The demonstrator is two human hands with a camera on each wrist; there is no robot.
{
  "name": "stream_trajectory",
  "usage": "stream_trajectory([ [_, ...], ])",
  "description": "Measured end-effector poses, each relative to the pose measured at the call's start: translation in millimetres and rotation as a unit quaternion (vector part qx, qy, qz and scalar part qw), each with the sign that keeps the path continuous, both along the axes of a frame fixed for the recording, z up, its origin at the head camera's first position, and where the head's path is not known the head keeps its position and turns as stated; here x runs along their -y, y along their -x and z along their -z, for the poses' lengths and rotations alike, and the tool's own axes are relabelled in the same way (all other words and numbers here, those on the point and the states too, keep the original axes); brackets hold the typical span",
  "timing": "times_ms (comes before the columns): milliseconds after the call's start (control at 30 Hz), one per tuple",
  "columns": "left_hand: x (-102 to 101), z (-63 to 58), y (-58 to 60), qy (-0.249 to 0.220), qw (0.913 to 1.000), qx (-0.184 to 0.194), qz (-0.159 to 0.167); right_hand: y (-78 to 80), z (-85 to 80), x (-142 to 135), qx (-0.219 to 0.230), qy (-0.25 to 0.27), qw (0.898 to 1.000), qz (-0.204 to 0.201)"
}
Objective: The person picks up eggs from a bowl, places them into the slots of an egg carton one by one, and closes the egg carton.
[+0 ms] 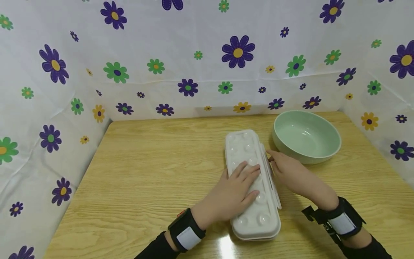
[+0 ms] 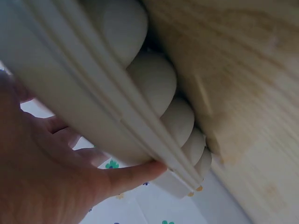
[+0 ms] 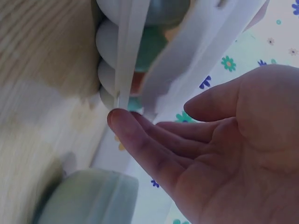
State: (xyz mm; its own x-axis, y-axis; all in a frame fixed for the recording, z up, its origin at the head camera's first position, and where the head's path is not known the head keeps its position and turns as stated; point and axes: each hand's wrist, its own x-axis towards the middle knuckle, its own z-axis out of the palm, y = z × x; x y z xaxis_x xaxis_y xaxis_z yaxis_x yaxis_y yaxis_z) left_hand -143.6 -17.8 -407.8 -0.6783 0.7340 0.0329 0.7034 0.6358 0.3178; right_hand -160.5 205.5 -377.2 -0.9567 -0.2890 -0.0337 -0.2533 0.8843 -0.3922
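Note:
A white plastic egg box with a bumpy lid lies lengthwise on the table. My left hand rests on the lid with its fingers spread; one finger lies along the box's side in the left wrist view. At the right long side, my right hand touches the rim with nearly straight fingertips. A side flap stands away from the lower tray in the right wrist view. Through that gap show green and reddish things, mostly hidden.
A light green bowl stands at the back right, just beyond my right hand. The wooden table is bordered by a flower-patterned white cloth at the back and sides.

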Motion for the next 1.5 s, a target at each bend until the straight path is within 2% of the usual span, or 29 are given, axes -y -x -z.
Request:
stream_trajectory([
  [300,-11.0,11.1,-4.6,0.035,0.9989,-0.029,-0.011,-2.1,1.9,7.5,0.034,-0.006,0.999,0.034],
  [467,-12.5,11.3,-5.3,0.048,0.9983,-0.03,-0.015,-1.6,6.8,14.4,0.055,-0.016,0.998,0.036],
  [533,-12.4,10.9,-4.8,0.048,0.9983,-0.028,-0.015,-2.5,10.6,18.3,0.031,-0.02,0.999,0.031],
  [667,-12.3,12.3,-3.3,0.05,0.9984,-0.022,-0.013,-7.6,21.2,26.2,-0.06,-0.042,0.997,0.023],
  [767,-12.2,13.5,-2.9,0.052,0.9984,-0.018,-0.012,-10.6,26.9,31.6,-0.095,-0.051,0.994,0.031],
  [967,-12.3,14.3,-3.5,0.055,0.9981,-0.024,-0.012,-11.1,25.3,34.2,-0.067,-0.018,0.997,0.043],
  [1200,-14.4,14.8,-3.2,0.055,0.9976,-0.041,-0.012,-8.6,21.9,28.7,-0.029,0.057,0.996,0.054],
  [1500,-16.6,13.1,-4.3,0.057,0.9972,-0.047,-0.014,-7.2,20.4,27.6,0.001,0.083,0.994,0.073],
])
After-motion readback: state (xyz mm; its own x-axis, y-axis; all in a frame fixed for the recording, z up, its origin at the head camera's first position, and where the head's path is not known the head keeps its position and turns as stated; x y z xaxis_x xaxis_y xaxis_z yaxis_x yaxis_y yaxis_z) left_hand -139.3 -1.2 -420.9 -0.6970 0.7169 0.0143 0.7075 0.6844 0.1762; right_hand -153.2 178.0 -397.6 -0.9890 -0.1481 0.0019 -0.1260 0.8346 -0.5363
